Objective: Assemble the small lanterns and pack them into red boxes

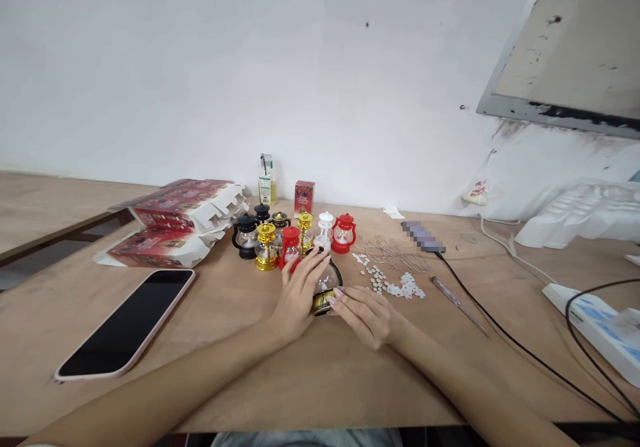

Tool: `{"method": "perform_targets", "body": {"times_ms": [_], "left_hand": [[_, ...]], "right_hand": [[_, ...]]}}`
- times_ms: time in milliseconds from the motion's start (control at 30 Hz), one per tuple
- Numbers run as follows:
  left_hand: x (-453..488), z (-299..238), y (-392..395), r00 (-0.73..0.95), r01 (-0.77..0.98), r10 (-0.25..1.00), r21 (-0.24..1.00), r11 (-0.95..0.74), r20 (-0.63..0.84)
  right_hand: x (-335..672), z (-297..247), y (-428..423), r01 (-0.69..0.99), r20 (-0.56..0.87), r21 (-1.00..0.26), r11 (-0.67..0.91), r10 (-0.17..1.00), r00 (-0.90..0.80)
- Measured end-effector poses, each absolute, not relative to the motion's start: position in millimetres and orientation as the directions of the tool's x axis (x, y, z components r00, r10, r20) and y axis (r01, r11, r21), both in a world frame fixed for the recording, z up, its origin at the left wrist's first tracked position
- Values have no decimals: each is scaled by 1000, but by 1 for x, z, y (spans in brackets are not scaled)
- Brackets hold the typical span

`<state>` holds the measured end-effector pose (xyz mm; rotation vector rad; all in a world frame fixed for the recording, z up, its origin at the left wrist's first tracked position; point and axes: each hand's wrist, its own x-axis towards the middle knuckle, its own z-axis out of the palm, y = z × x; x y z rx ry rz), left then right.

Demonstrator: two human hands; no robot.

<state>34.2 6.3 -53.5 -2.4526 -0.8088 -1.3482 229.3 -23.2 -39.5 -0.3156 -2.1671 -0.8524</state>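
Note:
A small black lantern (329,285) with a clear globe lies tipped on the wooden table (240,340) between my hands. My left hand (299,293) curls round its left side, fingers closed on the globe. My right hand (364,311) presses its fingertips on the lantern's black and gold base. Just behind stand several upright toy lanterns: black (245,235), gold (266,247), red (291,245), white (325,229) and another red (345,233).
A phone (127,322) lies face up at the left. Stacked red cartons (183,215) sit behind it. Small white and grey parts (395,283) and wire pieces lie to the right, with a thin tool (457,303), a black cable (520,347) and a power strip (595,327).

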Motion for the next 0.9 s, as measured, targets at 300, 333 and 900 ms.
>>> {"method": "perform_targets", "body": {"times_ms": [300,333,900], "left_hand": [[35,-55,7,399,587,332,41,-808,855],[35,-54,7,400,587,324,32,-809,857],[33,-47,2,474,544,453,154,-825,755]], "right_hand": [[223,-33,-25,510,753,549,662,-127,-645],[223,-36,-25,512,761,530,676,-114,-638],[291,-40,34,941,583,244,235,740,-336]]}}
